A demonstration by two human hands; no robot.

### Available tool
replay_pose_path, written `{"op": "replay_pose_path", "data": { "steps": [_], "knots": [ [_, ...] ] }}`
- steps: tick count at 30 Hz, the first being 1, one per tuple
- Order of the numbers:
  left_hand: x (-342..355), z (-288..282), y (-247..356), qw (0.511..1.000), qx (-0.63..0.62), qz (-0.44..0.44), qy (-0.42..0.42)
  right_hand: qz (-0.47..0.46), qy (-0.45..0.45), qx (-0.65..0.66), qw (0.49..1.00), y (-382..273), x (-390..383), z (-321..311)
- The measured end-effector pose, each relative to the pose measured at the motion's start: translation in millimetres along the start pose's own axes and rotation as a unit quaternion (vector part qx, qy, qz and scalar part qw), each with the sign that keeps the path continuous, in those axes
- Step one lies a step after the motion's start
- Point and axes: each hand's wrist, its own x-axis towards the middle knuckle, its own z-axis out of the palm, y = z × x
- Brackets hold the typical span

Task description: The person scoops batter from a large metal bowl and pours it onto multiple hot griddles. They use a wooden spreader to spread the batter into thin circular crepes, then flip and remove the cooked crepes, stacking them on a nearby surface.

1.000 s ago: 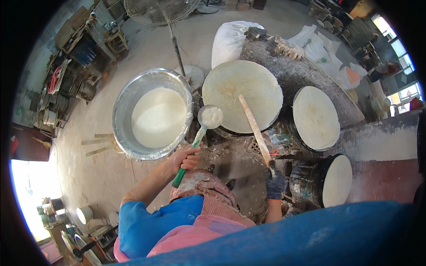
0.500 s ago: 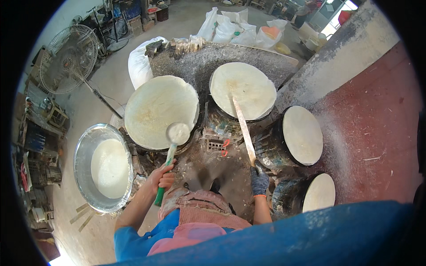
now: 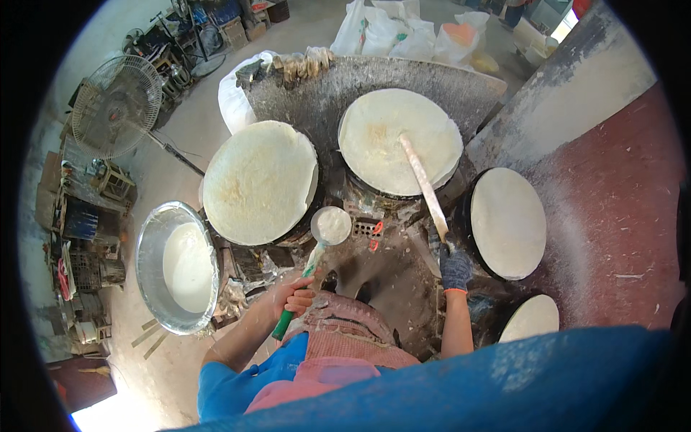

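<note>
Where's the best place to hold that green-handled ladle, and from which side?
Probably its green handle, where the left hand grips, coming from the near side: it is long and slim and slants back that way, well clear of the pale mixture in the scoop.

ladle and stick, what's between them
In the head view, a block with holes and a small red thing show between the ladle and the stick.

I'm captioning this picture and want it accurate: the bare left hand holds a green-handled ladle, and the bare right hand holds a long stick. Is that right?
Not quite: the head view shows the right hand in a dark grey glove, holding the long stick. The bare left hand does hold the green-handled ladle.
</note>
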Motion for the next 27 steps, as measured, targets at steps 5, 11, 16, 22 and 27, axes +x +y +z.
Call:
{"op": "replay_pose_path", "data": {
  "steps": [5, 11, 16, 22, 27],
  "knots": [
    [-7.9, -7.0, 6.5, 1.0, 0.006, -0.007, 0.006, -0.042, 0.129, 0.049, 0.99, -7.7, -5.1, 5.3],
    [-19.3, -8.9, 15.8, 1.0, 0.015, -0.015, 0.022, 0.01, 0.073, 0.083, 0.994, -15.2, -29.2, 4.7],
    [-28.3, -6.5, 24.4, 0.995, 0.047, -0.037, 0.076, 0.034, 0.08, 0.136, 0.987, -29.5, -58.5, -0.3],
    [-42.3, -27.3, 35.5, 0.995, 0.009, -0.092, 0.05, 0.071, 0.047, 0.292, 0.953, -54.8, -119.8, 27.4],
    [-66.9, -70.3, 16.6, 0.998, 0.008, -0.051, 0.024, 0.043, -0.041, 0.222, 0.973, -69.1, -157.1, 42.3]
  ]
}}
